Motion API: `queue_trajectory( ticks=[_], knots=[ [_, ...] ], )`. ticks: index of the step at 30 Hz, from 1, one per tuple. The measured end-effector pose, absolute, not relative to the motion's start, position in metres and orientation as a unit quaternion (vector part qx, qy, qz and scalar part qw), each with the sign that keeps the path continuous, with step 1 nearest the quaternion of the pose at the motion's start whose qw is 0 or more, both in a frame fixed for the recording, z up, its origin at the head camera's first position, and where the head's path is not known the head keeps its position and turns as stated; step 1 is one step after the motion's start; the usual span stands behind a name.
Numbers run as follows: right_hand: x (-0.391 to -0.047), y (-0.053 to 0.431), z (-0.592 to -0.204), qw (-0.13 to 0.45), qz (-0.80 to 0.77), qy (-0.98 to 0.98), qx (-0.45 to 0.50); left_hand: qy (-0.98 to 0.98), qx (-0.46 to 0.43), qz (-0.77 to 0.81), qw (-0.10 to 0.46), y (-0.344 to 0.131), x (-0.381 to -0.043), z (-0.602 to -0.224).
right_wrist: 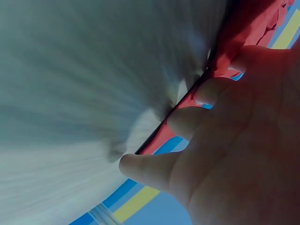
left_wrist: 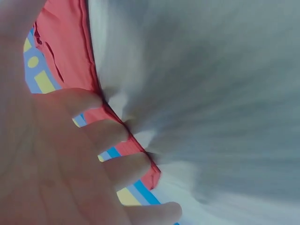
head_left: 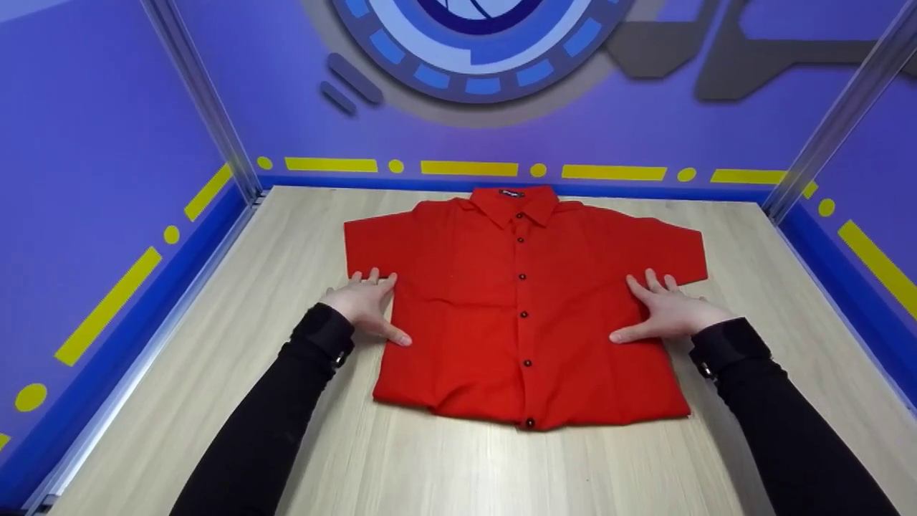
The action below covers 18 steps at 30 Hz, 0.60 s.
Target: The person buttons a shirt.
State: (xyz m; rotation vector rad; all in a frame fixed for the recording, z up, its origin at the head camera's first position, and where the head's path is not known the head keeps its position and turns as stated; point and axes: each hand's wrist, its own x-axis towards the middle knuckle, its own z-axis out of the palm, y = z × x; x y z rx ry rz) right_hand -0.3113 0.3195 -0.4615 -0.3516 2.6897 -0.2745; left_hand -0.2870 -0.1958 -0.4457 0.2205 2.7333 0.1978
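A red short-sleeved shirt (head_left: 466,301) lies front up on the table, collar at the far side and dark buttons down the middle. Its lower edge looks folded under. My left hand (head_left: 364,304) rests at the shirt's left side, below the sleeve, fingers spread and thumb on the cloth. On the opposite side my right hand (head_left: 670,309) touches the shirt the same way, below the right sleeve. Both wrist views show the fingers along the edge of the red cloth (left_wrist: 70,42), close to the tabletop. Neither hand grips the fabric.
The pale wood-grain table (head_left: 444,473) extends around the shirt. A purple-blue printed panel (head_left: 272,86) rises behind it, with more panels at both sides. Metal posts (head_left: 215,107) stand at the back corners. Dark bands (head_left: 731,344) circle both wrists.
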Motion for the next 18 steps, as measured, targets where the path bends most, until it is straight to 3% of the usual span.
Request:
queue_trajectory(
  ticks=[12, 15, 18],
  knots=[
    [-0.315, 0.32, -0.463, 0.196, -0.111, 0.967, -0.123, 0.975, 0.075, 0.101, 0.184, -0.201, -0.289, -0.45],
    [-0.316, 0.32, -0.46, 0.169, -0.128, 0.969, -0.127, 0.98, 0.077, 0.137, 0.119, -0.199, -0.293, -0.452],
    [-0.315, 0.316, -0.454, 0.112, -0.136, 0.977, -0.121, 0.983, 0.091, 0.161, 0.007, -0.19, -0.297, -0.452]
  ],
)
